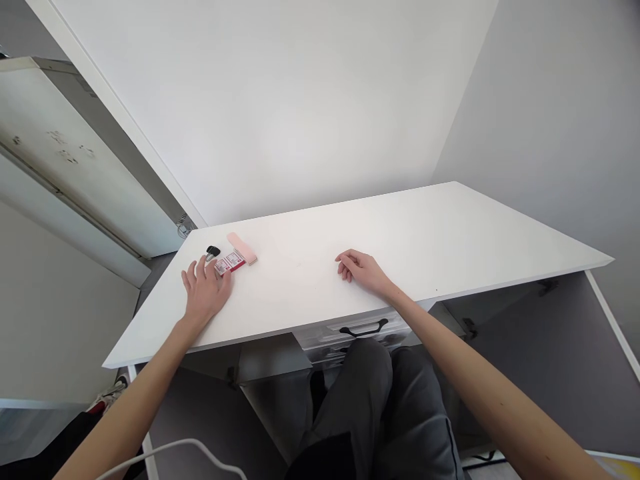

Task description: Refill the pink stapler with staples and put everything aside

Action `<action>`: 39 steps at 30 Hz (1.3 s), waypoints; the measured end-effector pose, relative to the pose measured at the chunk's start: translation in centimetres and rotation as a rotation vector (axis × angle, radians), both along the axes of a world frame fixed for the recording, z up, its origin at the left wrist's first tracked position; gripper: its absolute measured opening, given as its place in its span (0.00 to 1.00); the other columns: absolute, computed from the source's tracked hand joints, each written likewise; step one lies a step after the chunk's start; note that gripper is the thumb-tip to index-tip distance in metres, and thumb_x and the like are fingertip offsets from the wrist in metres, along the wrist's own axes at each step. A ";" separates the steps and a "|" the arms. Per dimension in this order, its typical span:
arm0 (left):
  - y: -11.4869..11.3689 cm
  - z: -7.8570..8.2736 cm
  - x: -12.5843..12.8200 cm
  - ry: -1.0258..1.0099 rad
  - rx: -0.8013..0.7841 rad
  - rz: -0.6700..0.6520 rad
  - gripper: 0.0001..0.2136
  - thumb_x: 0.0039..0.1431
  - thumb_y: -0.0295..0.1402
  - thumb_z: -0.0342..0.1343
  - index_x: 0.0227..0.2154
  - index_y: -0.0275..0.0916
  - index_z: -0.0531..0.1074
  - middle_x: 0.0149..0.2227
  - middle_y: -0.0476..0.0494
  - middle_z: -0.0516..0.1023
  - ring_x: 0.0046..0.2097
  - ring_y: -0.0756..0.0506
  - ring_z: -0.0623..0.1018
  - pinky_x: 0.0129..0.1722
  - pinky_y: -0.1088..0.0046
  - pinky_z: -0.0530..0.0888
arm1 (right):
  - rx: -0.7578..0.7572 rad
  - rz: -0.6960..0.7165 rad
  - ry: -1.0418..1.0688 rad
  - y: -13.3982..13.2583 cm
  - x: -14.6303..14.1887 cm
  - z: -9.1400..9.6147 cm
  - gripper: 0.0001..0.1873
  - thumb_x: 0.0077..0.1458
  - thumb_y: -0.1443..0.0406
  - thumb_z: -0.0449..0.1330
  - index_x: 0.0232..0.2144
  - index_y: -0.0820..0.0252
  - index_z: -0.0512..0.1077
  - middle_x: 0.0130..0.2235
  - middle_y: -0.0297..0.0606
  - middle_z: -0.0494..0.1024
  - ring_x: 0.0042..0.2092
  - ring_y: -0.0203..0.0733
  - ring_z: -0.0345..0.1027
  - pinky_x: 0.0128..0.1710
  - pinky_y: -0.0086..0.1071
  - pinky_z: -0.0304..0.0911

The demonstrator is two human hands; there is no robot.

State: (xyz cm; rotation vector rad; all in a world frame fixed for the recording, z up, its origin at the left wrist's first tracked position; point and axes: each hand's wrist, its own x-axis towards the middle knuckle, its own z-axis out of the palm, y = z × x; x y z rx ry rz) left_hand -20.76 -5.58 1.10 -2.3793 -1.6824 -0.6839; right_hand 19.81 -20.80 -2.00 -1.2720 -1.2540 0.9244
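My left hand (204, 293) lies on the left end of a white tabletop (310, 240), fingers spread. Its fingertips reach the near edge of a red-and-white printed card or packet (229, 263); whether they press on it I cannot tell. Just beyond those fingers is a small black object with a metallic end (213, 251), perhaps a key. A pale pink strip (241, 247) lies against the card's right side. Near the middle of the top, my right hand (361, 269) rests with its fingers loosely curled in, and nothing shows in them.
Below the top are drawers with a black handle (364, 329) and open cabinet compartments (530, 347) on both sides. My knees (370, 373) are close to the drawers. A white cable (193, 443) crosses the lower left. A white wall (280, 100) stands behind.
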 end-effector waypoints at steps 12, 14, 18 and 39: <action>3.7 0.9 -4.1 -0.037 -0.208 -0.156 0.40 0.66 0.60 0.50 0.69 0.32 0.62 0.68 0.23 0.69 0.68 0.23 0.68 0.65 0.41 0.68 | -0.007 -0.032 -0.019 -0.1 -0.8 0.0 0.18 0.69 0.50 0.57 0.42 0.56 0.76 0.35 0.37 0.81 0.32 0.38 0.72 0.34 0.36 0.67; 3.8 0.9 -4.1 -0.015 -0.194 -0.198 0.38 0.68 0.59 0.48 0.68 0.33 0.62 0.68 0.24 0.70 0.68 0.24 0.68 0.65 0.42 0.68 | -0.013 -0.034 -0.037 -0.2 -0.9 0.0 0.17 0.69 0.50 0.57 0.42 0.56 0.76 0.35 0.36 0.81 0.33 0.39 0.72 0.35 0.36 0.67; 4.5 0.8 -3.8 0.023 -0.144 -0.265 0.36 0.69 0.58 0.48 0.68 0.36 0.64 0.67 0.28 0.71 0.68 0.26 0.69 0.69 0.44 0.64 | -0.027 -0.037 -0.068 -0.2 -1.1 -0.1 0.16 0.69 0.51 0.56 0.42 0.55 0.76 0.35 0.36 0.81 0.33 0.39 0.72 0.36 0.36 0.67; 5.6 1.3 -2.5 -0.041 -0.238 -0.185 0.36 0.63 0.61 0.55 0.64 0.39 0.69 0.58 0.33 0.78 0.56 0.30 0.75 0.57 0.52 0.72 | -0.018 -0.049 -0.045 -0.2 -1.0 0.1 0.17 0.68 0.49 0.57 0.41 0.55 0.76 0.34 0.37 0.81 0.33 0.40 0.72 0.35 0.37 0.68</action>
